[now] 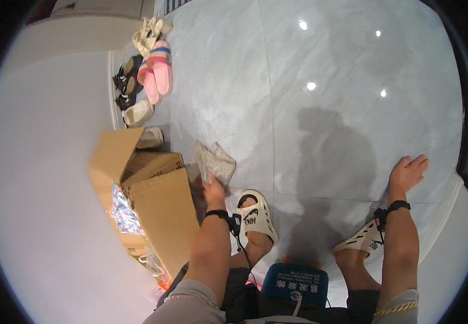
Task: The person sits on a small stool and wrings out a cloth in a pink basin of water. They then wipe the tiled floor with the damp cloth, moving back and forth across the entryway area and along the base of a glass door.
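My left hand (214, 189) grips the lower edge of a greyish-beige cloth (215, 162), just above the grey tile floor (234, 101) or on it; which of the two I cannot tell. The cloth is folded, with two corners sticking up. To the right, my right hand (408, 174) is held out with its fingers apart and nothing in it, near the floor's right side. Whether it touches the floor is unclear. Both wrists wear black straps with small devices.
An opened cardboard box (165, 202) stands left of my left arm by the white wall (47, 170). Beyond it are pink slides (162, 77), black sandals (128, 85) and pale shoes (138, 113). My feet wear white slides (263, 214). A dark blue stool (294, 283) is between my legs.
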{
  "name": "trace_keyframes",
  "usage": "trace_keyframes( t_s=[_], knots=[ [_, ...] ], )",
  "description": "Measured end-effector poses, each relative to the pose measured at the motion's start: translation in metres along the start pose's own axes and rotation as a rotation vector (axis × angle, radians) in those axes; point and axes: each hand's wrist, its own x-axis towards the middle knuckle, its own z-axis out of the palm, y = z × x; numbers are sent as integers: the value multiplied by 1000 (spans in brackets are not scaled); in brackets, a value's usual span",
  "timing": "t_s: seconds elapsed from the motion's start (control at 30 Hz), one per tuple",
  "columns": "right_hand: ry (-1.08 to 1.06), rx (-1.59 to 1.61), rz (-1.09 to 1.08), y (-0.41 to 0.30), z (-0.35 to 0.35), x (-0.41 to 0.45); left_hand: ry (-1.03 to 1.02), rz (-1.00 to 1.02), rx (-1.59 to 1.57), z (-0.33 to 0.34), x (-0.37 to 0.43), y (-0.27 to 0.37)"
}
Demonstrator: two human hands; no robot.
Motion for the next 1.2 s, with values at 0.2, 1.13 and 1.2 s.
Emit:
trace_keyframes(
  t_s=[0.2, 1.13, 1.2],
  knots=[
    [-29, -34, 28, 3, 5, -1, -68, 44, -284, 4, 0, 48],
    [-262, -24, -336, 32, -23, -71, -502, 2032, 451, 107, -300, 78],
    [-249, 70, -349, 29, -31, -102, -476, 1936, 589, 97, -274, 81]
  ],
)
